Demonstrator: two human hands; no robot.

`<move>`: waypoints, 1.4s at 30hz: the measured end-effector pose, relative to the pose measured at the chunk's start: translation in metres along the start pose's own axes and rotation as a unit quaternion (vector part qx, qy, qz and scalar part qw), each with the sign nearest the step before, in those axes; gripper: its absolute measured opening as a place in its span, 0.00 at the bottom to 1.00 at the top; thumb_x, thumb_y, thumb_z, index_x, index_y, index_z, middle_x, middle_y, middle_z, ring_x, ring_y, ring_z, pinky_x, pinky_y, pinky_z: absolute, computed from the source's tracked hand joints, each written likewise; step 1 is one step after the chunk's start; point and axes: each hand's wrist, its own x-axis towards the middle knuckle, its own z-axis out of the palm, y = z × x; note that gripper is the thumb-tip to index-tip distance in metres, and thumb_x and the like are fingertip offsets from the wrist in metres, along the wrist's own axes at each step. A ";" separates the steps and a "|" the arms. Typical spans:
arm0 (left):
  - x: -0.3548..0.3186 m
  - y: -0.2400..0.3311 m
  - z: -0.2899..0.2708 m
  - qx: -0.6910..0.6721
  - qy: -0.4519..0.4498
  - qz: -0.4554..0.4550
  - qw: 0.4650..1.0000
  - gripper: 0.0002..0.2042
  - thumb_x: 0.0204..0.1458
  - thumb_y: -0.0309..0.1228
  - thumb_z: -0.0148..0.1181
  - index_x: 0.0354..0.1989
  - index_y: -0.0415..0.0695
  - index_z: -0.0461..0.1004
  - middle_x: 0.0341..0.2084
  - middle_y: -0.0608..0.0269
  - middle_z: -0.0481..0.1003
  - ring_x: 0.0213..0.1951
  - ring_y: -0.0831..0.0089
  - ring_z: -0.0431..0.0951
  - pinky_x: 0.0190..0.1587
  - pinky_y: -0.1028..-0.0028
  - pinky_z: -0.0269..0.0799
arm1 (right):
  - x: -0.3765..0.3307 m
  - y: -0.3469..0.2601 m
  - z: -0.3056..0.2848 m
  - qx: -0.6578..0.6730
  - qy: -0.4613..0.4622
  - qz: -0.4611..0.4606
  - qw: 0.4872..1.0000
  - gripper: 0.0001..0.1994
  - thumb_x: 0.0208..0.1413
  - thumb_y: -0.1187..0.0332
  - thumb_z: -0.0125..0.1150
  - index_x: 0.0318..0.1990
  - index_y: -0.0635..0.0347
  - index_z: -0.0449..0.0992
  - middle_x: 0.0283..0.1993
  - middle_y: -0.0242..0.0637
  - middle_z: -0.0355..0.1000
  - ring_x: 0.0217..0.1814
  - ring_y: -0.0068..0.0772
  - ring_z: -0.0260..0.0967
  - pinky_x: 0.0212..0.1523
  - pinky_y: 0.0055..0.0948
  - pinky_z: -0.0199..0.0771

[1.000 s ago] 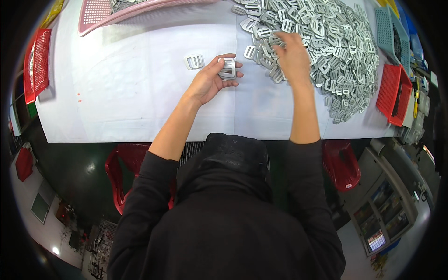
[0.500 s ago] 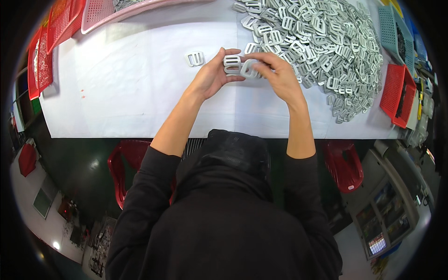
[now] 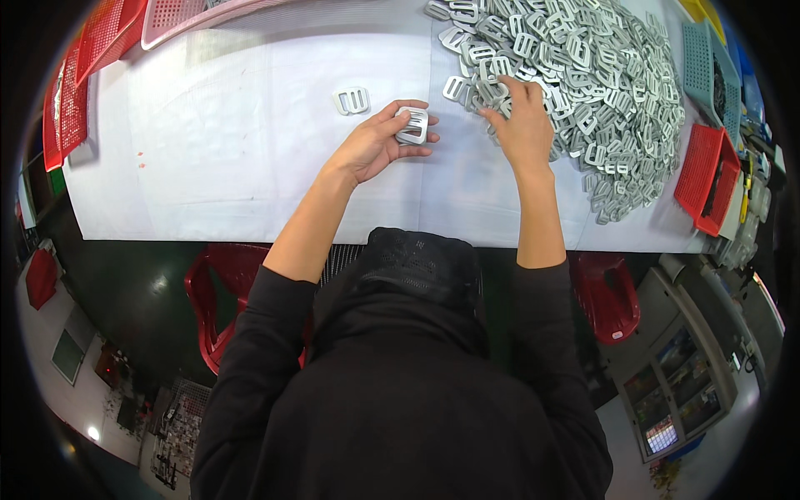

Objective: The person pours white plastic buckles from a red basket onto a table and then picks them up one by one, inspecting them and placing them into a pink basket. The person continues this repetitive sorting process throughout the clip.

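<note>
Two grips in view, both mine. Left grip (image 3: 371, 152): closed on flat silver buckles (image 3: 412, 127), faces up, held between thumb and fingers. Looks like more than one stacked, can't give a count. It sits just above the surface (image 3: 208, 167), near the middle, well left of the big heap.

Right grip (image 3: 527, 137): at the near-left edge of the buckle pile (image 3: 583, 92), palm down, thumb and index spread a little, tips over the metal. Can't tell whether a piece is pinched between them.

One loose buckle (image 3: 352, 101) lies flat by itself on the white surface, just beyond and left of my left grip, touching nothing else. The heap covers the far right of the surface, pieces overlapping at all angles.

Around the edges: pink basket (image 3: 187, 32) at far left with some metal pieces showing inside, two red baskets (image 3: 68, 125) on the left rim, one partly above the other. On the right, teal basket (image 3: 700, 71) beyond a red tray (image 3: 698, 171). Dark red chairs (image 3: 221, 308) below the near edge, either side of me. Black sleeves (image 3: 271, 312) on both arms.
</note>
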 end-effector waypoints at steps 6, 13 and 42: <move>0.005 0.003 -0.001 -0.029 0.023 0.031 0.999 0.17 0.60 0.35 0.40 0.54 0.40 0.59 0.47 0.51 0.68 0.47 0.62 0.72 0.46 0.64 0.72 | 0.002 0.007 0.004 0.175 0.044 0.029 0.983 0.10 0.44 0.67 0.65 0.35 0.58 0.78 0.29 0.32 0.71 0.31 0.30 0.70 0.28 0.28 0.68; 0.014 0.011 0.014 0.037 0.037 0.049 0.997 0.16 0.60 0.35 0.38 0.53 0.41 0.60 0.47 0.53 0.68 0.46 0.65 0.71 0.47 0.65 0.71 | 0.001 -0.003 -0.017 0.465 -0.127 0.178 0.858 0.10 0.50 0.70 0.60 0.38 0.64 0.76 0.27 0.30 0.72 0.25 0.15 0.65 0.22 0.16 0.59; 0.036 -0.017 0.067 -0.065 0.183 0.005 0.981 0.14 0.55 0.44 0.51 0.42 0.48 0.68 0.31 0.67 0.73 0.31 0.76 0.75 0.27 0.76 0.74 | -0.034 -0.006 0.005 0.593 0.040 0.143 0.791 0.07 0.53 0.74 0.58 0.38 0.68 0.73 0.30 0.37 0.73 0.28 0.20 0.69 0.28 0.17 0.69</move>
